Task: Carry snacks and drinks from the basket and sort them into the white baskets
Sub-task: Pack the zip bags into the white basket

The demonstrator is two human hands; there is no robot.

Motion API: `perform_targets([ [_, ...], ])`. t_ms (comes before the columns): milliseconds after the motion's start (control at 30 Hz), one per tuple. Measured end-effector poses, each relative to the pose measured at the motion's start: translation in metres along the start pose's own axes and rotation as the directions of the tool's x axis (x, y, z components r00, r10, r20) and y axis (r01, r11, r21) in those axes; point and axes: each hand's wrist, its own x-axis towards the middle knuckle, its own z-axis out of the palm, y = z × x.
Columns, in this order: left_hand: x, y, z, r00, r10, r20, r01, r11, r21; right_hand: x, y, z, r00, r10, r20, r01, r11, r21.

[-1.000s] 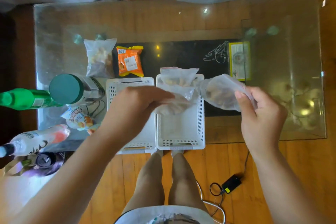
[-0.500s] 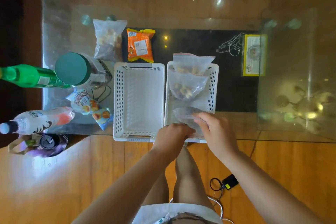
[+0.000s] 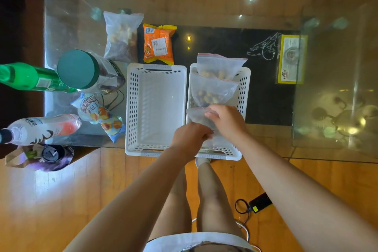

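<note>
Both hands [image 3: 208, 127] hold a clear bag [image 3: 199, 116] over the right basket [image 3: 244, 92].

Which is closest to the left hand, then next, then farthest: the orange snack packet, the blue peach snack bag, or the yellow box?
From the left hand:
1. Blue peach snack bag, to its left.
2. Orange snack packet, beyond the baskets.
3. Yellow box, far right.

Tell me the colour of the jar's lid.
Dark green; the lid shows best in the head view.

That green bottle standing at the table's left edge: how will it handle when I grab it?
The green bottle looks rigid, so it probably won't flex. Tall and narrow beside the edge, it may tip if nudged. Its glossy surface might be slippery; whether it is full I cannot tell.
</note>
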Motion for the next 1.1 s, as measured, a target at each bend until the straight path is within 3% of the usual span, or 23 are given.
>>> perform_targets([
  [133,0.002,-0.009,-0.012,0.997,-0.045,-0.056,0.045,0.999,0.0,-0.003,0.01,-0.003,0.995,0.034,-0.098,-0.011,0.975,0.221],
  [267,0.001,-0.024,-0.018,0.983,-0.173,-0.068,0.176,0.984,0.035,-0.02,0.031,0.002,0.984,0.141,-0.112,-0.091,0.925,0.37],
  [333,0.0,-0.026,-0.019,0.973,-0.193,-0.125,0.194,0.981,-0.006,-0.029,0.04,0.009,0.96,0.199,-0.197,-0.12,0.928,0.353],
  [400,0.001,-0.027,-0.019,0.966,-0.194,-0.171,0.189,0.981,-0.048,-0.035,0.046,0.016,0.902,0.241,-0.359,-0.14,0.949,0.284],
  [467,0.002,-0.026,-0.019,0.963,-0.194,-0.186,0.185,0.98,-0.067,-0.033,0.05,0.02,0.848,0.311,-0.43,-0.225,0.944,0.239],
  [533,0.002,-0.027,-0.018,0.963,-0.191,-0.189,0.18,0.981,-0.073,-0.028,0.055,0.023,0.853,0.405,-0.329,-0.322,0.905,0.278],
  [633,0.002,-0.027,-0.017,0.962,-0.196,-0.191,0.183,0.98,-0.084,-0.022,0.063,0.024,0.891,0.42,-0.173,-0.363,0.887,0.285],
  [1100,0.0,-0.028,-0.014,0.951,-0.237,-0.197,0.218,0.969,-0.113,-0.017,0.077,0.024,0.907,0.404,-0.121,-0.353,0.885,0.303],
])
